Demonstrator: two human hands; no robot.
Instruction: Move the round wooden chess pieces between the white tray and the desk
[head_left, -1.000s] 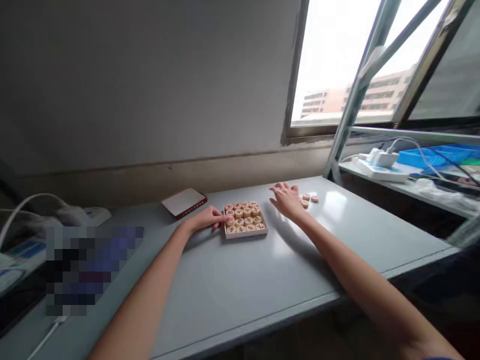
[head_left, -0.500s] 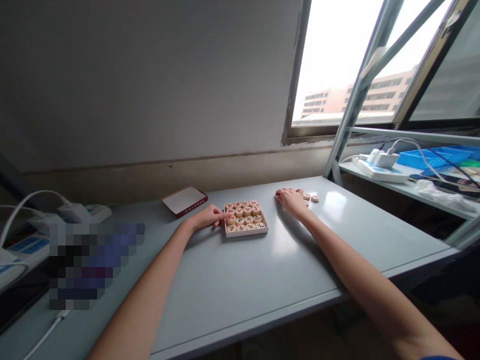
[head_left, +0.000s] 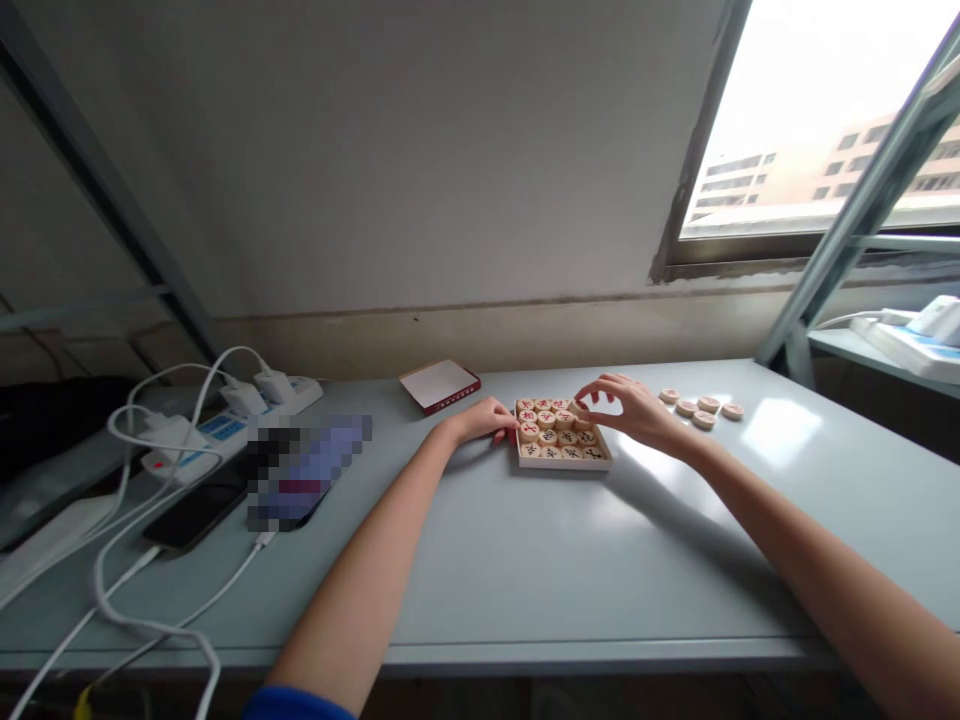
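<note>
A shallow box [head_left: 562,464] of round wooden Chinese chess pieces [head_left: 551,437], marked with red and black characters, sits on the desk. My left hand [head_left: 484,418] grips the box's left edge, with the fingers curled against its side. Over the far right corner of the box, my right hand [head_left: 626,408] pinches a chess piece [head_left: 577,408] between thumb and fingertips; the hand partly covers that corner. Several loose chess pieces [head_left: 707,404] lie flat on the desk to the right of this hand.
The box lid [head_left: 441,385] rests upturned near the wall. At left are a power strip [head_left: 225,428] with chargers, white cables [head_left: 142,620], a black phone [head_left: 196,508] and a blurred-out device [head_left: 319,470]. A metal frame post [head_left: 847,215] rises at right.
My right hand has moved left from the loose pieces to the box's far right corner, carrying a chess piece. My left hand stays at the box. The view has turned left.
</note>
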